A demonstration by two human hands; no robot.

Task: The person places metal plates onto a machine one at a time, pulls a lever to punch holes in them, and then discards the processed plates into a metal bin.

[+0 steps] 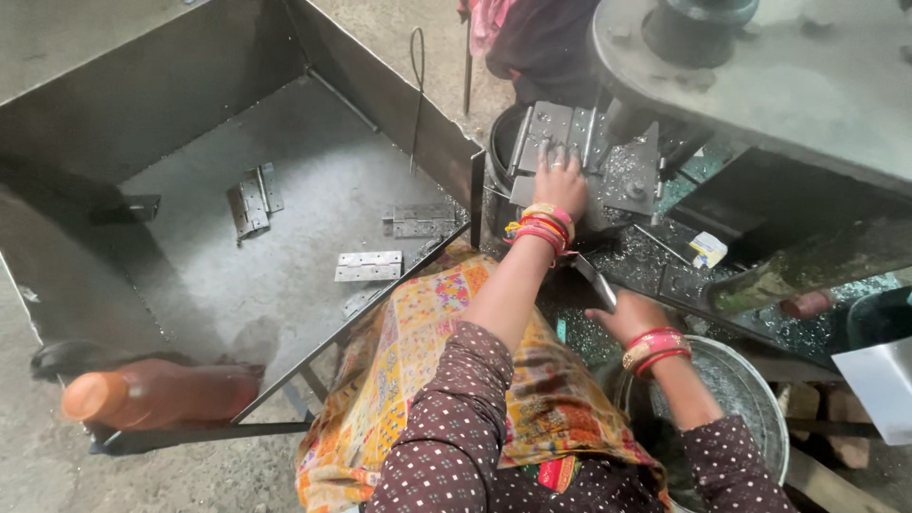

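Left hand (560,180) lies flat, fingers spread, pressing a grey hinge plate (551,128) onto the machine bed (632,176), right beneath the heavy press head (698,28). Fingertips sit on the plate itself, not clear of it.

Right hand (629,313) is curled around a second hinge plate (594,278), held low over the round metal tub (750,380).

Risks as judged:
- Fingers are under the head; if it drops while the left hand presses there, a crush is likely.
- Metal chips (627,252) are scattered just right of the left wrist; bare skin could be cut.
- Bangles (546,228) and loose patterned cloth (418,332) sit close to the machine and could snag.
- Finished hinges (369,266) lie in the steel bin (237,237), well left of the left hand; reaching across its sharp corner could scrape the forearm.
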